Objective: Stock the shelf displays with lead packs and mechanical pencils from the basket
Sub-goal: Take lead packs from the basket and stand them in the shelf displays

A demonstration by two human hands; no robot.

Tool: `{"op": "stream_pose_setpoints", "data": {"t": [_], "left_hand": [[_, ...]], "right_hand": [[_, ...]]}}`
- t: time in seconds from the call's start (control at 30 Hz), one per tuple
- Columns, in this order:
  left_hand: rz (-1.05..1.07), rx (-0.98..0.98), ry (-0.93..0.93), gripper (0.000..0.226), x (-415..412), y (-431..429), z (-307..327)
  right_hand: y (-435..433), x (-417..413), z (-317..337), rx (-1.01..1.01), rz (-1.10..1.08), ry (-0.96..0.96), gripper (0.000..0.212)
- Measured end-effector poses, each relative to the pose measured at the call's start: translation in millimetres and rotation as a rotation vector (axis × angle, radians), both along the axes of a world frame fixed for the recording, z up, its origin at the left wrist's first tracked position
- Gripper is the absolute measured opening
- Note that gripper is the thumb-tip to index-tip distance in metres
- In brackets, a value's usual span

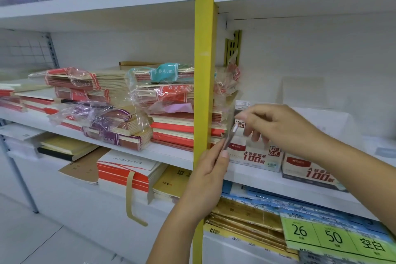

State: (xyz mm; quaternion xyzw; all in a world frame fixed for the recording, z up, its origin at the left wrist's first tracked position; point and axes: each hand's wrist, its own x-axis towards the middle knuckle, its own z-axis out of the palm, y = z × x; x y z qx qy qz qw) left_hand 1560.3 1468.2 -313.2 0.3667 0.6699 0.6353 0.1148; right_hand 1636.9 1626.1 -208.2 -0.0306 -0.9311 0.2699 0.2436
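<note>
So the left hand (211,169) is coming up from the bottom middle of the frame, right in front of the yellow shelf post (203,70), and it's pinching a slim lead pack (231,136) between thumb and fingertips. That pack is tilting up to the right, its top end just at the left edge of the open display box (255,156), the white one printed with "HB 0.5" and "100" that's sitting on the white shelf (171,154). The right hand (276,126) is reaching in from the right edge, hovering over that same box with its fingers curling down into it and its thumb lying against an upright lead pack (242,107) at the box's back left corner. It's too blurry to tell if it's actually gripping that one. A second display box (308,173) is sitting just to the right, partly behind the forearm. Plastic-wrapped notebook bundles (120,113) are piling up left of the post, and green price tags (334,238) are showing at the lower right.
</note>
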Motion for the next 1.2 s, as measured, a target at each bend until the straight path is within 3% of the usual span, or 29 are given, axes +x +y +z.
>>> {"op": "stream_pose_setpoints", "data": {"t": [0.2, 0.43, 0.5, 0.57, 0.67, 0.83, 1.07, 1.2], "left_hand": [[0.070, 0.112, 0.085, 0.040, 8, 9, 2], [0.122, 0.092, 0.136, 0.047, 7, 16, 0], [0.184, 0.057, 0.247, 0.051, 6, 19, -1], [0.273, 0.010, 0.404, 0.059, 4, 23, -1], [0.342, -0.077, 0.612, 0.064, 4, 30, -3], [0.361, -0.186, 0.803, 0.059, 3, 39, -10], [0.326, -0.198, 0.809, 0.061, -1, 40, -16], [0.312, -0.176, 0.794, 0.060, -2, 39, -16]], "right_hand": [[-5, 8, -12, -0.246, 0.036, 0.007, 0.024], [-2, 13, -16, -0.296, 0.009, 0.019, 0.015], [2, 14, -10, -0.280, -0.031, 0.109, 0.015], [13, 17, 5, -0.274, -0.112, 0.315, 0.016], [32, 20, 32, -0.061, -0.219, 0.509, 0.015], [45, -4, 29, 0.397, -0.271, 0.300, 0.019], [62, -26, 19, 0.362, -0.291, 0.034, 0.017], [65, -35, 17, 0.576, -0.398, 0.054, 0.011]]}}
